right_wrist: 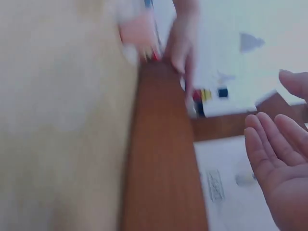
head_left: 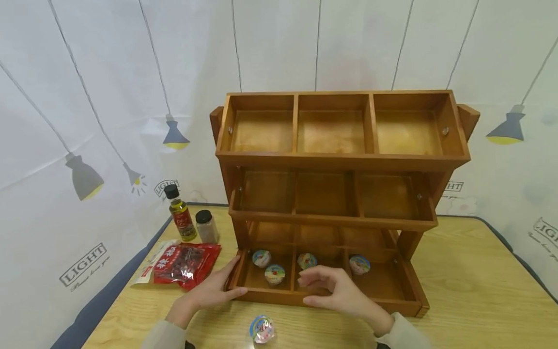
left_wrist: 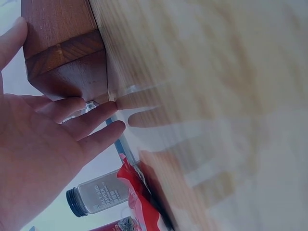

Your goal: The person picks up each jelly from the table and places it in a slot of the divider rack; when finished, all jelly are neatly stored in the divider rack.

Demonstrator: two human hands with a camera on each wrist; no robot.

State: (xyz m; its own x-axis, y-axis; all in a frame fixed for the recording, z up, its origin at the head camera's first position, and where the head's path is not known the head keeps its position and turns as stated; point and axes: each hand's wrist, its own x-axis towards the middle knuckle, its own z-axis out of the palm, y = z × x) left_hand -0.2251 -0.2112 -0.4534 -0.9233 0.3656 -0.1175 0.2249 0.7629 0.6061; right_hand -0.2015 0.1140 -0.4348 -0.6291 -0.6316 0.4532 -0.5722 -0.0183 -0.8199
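A brown wooden three-tier rack (head_left: 344, 157) stands on the table, each tier split into three compartments. My left hand (head_left: 213, 289) rests against the rack's front left corner, fingers extended along its side. Over the front of the bottom middle compartment, my right hand (head_left: 340, 293) hovers with loosely bent fingers and nothing visible in its grasp. Small foil-lidded cups sit in the bottom tier: two in the left compartment (head_left: 274, 274), one in the middle (head_left: 307, 261), one in the right (head_left: 359, 264). The right hand hides part of the middle compartment. Another foil-lidded cup (head_left: 262, 329) lies on the table in front.
Left of the rack are a red snack bag (head_left: 185, 264), a black-capped oil bottle (head_left: 181, 215) and a black-lidded pepper jar (head_left: 207, 228). White cloth (head_left: 279, 48) printed with lamps hangs behind the table (head_left: 471, 281).
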